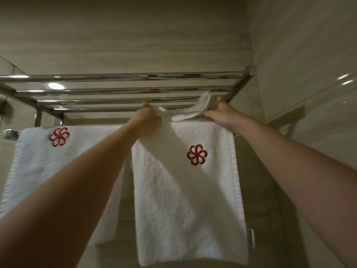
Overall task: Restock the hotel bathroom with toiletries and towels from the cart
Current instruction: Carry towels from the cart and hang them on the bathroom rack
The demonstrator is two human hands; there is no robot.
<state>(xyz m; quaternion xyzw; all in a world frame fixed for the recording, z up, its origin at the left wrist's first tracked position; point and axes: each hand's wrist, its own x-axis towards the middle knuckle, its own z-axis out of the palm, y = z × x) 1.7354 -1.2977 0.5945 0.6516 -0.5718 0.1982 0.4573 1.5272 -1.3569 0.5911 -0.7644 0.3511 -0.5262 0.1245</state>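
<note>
A chrome rack [123, 76] of parallel bars sits high on the back wall. Its right end lies close to the side wall [309, 55], which leaves little room there, while the space above the bars is open. Below the rack, two white towels hang side by side from a rail [10, 134]. The left-hand towel [38, 161] hangs flat. The right-hand towel [173, 190] overlaps its inner edge, and its outer hem drops straight down near the corner. Each towel has a red pinwheel emblem stitched near the top, one on the left [59, 136] and one on the right [197, 154], with no lettering. A small tag [250, 238] sticks out from the right-hand towel's outer hem, and its print is too small to read. Both bare arms reach up and forward. The left hand [148, 120] has its grip curled round the towel's upper left corner, bunching the cloth, with one fingertip up against the front bar. The right hand [222, 115] has its grip pinching the folded top edge at the upper right. Between the hands that edge lifts off the rail in a loose curl.
</note>
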